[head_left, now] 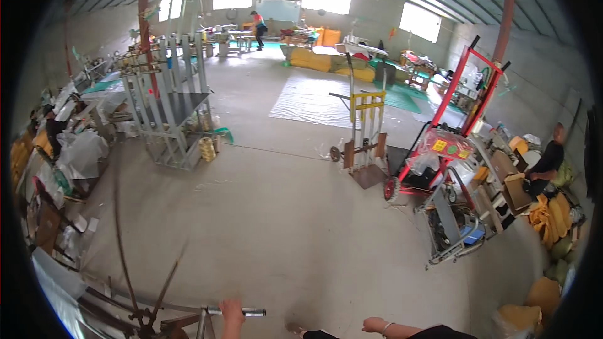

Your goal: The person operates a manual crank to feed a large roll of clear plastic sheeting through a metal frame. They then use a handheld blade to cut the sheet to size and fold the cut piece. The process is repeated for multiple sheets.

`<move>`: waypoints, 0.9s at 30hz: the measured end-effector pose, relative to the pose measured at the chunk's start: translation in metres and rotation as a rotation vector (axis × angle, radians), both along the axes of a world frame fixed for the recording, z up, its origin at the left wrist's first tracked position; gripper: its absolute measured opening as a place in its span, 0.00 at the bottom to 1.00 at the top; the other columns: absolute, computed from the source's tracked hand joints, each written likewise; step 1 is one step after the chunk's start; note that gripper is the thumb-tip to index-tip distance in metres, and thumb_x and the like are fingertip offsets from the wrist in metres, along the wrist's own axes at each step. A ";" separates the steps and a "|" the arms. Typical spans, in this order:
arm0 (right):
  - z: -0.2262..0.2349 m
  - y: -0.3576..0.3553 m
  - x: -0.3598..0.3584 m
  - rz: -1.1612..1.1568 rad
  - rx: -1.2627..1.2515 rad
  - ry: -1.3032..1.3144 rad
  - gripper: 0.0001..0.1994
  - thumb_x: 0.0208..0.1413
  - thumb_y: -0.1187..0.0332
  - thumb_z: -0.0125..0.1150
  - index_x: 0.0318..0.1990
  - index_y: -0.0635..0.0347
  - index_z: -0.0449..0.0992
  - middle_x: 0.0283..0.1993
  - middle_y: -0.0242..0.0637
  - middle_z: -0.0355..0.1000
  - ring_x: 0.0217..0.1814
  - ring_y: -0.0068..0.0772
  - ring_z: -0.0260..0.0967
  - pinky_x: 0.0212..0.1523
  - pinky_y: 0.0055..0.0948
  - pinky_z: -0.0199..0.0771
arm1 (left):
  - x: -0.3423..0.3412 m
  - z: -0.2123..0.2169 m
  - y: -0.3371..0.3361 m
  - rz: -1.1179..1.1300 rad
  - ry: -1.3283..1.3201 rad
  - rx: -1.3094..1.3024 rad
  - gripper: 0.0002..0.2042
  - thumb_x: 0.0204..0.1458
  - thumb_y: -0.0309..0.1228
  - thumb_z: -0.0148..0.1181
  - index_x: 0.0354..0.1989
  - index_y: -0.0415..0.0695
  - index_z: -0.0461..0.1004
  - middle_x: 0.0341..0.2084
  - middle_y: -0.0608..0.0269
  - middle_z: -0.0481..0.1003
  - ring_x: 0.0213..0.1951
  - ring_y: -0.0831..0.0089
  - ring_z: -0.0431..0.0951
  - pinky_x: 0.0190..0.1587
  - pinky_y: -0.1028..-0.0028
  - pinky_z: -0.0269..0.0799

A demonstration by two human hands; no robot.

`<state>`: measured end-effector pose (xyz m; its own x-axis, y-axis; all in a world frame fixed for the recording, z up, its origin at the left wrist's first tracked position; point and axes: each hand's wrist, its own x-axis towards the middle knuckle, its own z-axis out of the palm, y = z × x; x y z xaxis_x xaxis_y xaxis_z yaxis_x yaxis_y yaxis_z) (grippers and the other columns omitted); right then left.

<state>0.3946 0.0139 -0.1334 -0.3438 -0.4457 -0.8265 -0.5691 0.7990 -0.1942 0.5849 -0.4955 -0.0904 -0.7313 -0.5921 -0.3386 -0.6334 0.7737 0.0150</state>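
Bar: a short metal bar point(254, 312) is held level just above the near edge of the floor point(282, 226), left of its middle; its long axis is laid left to right, and its bare end is pointed toward the right.
Left hand: the bar is gripped by the left hand point(232, 309), with fingers wrapped over the top and metal left showing on both sides of them.
Right hand: nothing is seen in the right hand point(375, 324), which is held well apart, to the right of the bar's free end; how far its fingers are curled cannot be made out.
Nearer hand: the bar is already touched by the left; from the right hand's fingers it is reached leftward.
Frame: a dark metal frame point(182, 321) is seen below and left of the bar, at the floor's near left corner; whether they are joined is not clearly shown.
Floor beyond: a red hand truck point(449, 91) is stood by the right edge, a steel rack point(169, 100) toward the left edge.
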 end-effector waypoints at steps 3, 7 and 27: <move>0.008 0.017 -0.016 0.022 0.014 0.044 0.20 0.52 0.53 0.54 0.37 0.64 0.78 0.40 0.48 0.75 0.45 0.53 0.72 0.46 0.47 0.71 | 0.067 -0.097 0.046 0.119 -0.334 0.261 0.26 0.35 0.33 0.67 0.49 0.50 0.73 0.51 0.55 0.70 0.59 0.55 0.62 0.62 0.47 0.51; 0.003 -0.004 0.000 0.085 -0.060 0.078 0.19 0.52 0.54 0.53 0.37 0.63 0.78 0.40 0.49 0.75 0.45 0.53 0.72 0.45 0.46 0.71 | 0.159 -0.102 0.126 0.195 -0.150 0.365 0.14 0.47 0.31 0.53 0.42 0.43 0.78 0.40 0.43 0.75 0.45 0.48 0.75 0.47 0.58 0.71; 0.283 -0.400 0.145 0.593 -1.021 0.365 0.23 0.47 0.73 0.57 0.52 0.58 0.61 0.40 0.45 0.69 0.40 0.47 0.71 0.37 0.42 0.73 | 0.338 0.184 0.192 0.711 0.612 0.101 0.15 0.48 0.28 0.60 0.45 0.41 0.72 0.43 0.51 0.73 0.46 0.49 0.72 0.47 0.58 0.67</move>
<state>0.5395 -0.3864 0.1492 -0.0064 -0.9957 0.0929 -0.9432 -0.0249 -0.3312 0.9227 -0.3032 0.0932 -0.2776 -0.9565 -0.0895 -0.8162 0.1856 0.5471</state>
